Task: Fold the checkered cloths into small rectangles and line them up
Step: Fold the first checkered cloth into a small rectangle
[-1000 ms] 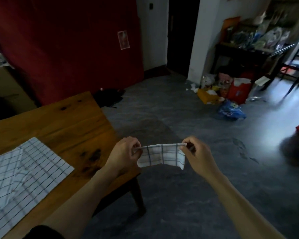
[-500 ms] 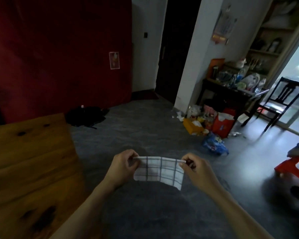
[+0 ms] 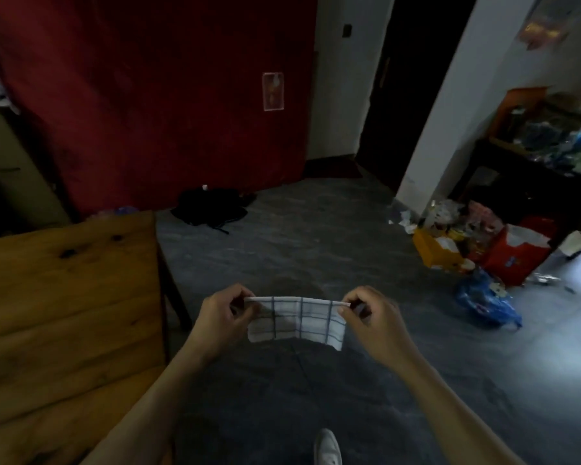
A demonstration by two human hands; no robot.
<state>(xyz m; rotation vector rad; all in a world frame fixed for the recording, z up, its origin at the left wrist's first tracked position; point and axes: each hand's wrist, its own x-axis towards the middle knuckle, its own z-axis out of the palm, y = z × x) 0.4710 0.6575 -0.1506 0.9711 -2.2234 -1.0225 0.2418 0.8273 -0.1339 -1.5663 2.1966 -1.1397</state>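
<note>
Both hands, left hand (image 3: 220,317) and right hand (image 3: 371,318), pinch small folded white blue-checkered cloth (image 3: 297,318) midair, beyond wooden table (image 3: 64,297) edge; loosened pinch risks unfolding.

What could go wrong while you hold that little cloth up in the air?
1. The small folded white checkered cloth is only pinched at its top corners by the left hand and right hand, so the loose bottom layers might fall open.
2. It hangs over the grey floor, not the brown wooden table; if a pinch slips, it could drop and get dirty.
</note>
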